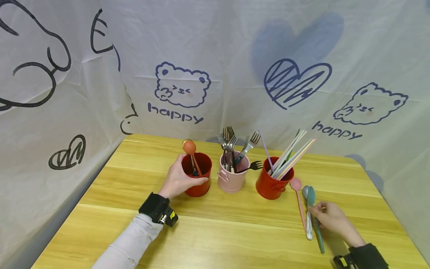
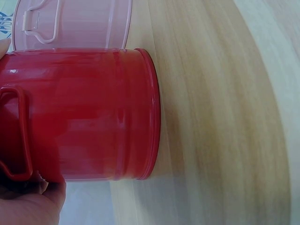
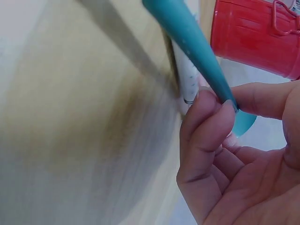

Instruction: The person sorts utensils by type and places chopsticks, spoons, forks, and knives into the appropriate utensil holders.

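Note:
My left hand (image 1: 179,179) grips the left red bucket (image 1: 201,185), thumb across its near side and fingers round the far left of the rim. In the left wrist view the bucket (image 2: 89,112) stands on the wooden table. An orange spoon (image 1: 189,148) leans inside it, with a gold-rimmed one partly hidden behind. At the right, my right hand (image 1: 332,220) pinches a teal spoon (image 1: 311,196) by its handle between thumb and fingers. Beside that lie a metal spoon with a patterned white handle (image 1: 309,228) and a pink spoon (image 1: 296,184).
A pink bucket (image 1: 231,183) holding several forks (image 1: 229,140) stands in the middle. A second red bucket (image 1: 270,188) to its right holds several thin pastel sticks (image 1: 292,153). Behind the table (image 1: 215,231) hangs a white cloth (image 1: 235,45) with drawings.

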Motion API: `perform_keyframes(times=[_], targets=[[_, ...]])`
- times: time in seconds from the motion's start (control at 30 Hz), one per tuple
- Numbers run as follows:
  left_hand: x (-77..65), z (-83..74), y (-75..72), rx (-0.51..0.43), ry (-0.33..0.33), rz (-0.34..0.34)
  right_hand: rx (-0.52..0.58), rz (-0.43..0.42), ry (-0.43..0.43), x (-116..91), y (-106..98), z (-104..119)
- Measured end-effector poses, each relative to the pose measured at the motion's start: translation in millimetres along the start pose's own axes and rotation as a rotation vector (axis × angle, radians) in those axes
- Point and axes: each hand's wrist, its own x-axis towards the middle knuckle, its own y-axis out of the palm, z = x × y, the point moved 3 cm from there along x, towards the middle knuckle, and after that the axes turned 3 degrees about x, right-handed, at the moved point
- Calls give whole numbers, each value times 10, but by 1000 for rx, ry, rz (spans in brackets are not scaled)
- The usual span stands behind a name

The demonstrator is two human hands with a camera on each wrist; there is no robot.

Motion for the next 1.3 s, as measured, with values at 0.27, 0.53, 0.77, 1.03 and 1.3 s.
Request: perform_keyframes(times=[0.27,0.53,0.77,1.03,1.3], targets=[[4,28,4,-7,-3,-2,2,-1,-17,-44,-42,113],[-11,-23,-6,13,-10,3,-26,-34,-75,-94,-116,305],[4,31,0,8,-9,3,-77,-95,-146,-142,-179,600],[-118,-310,-79,-34,-1,8,-92,-140,-244,-93,-107,969],[-52,-126,-26,-6,0,-4,-39,-157,-388,-12,18,1467]])
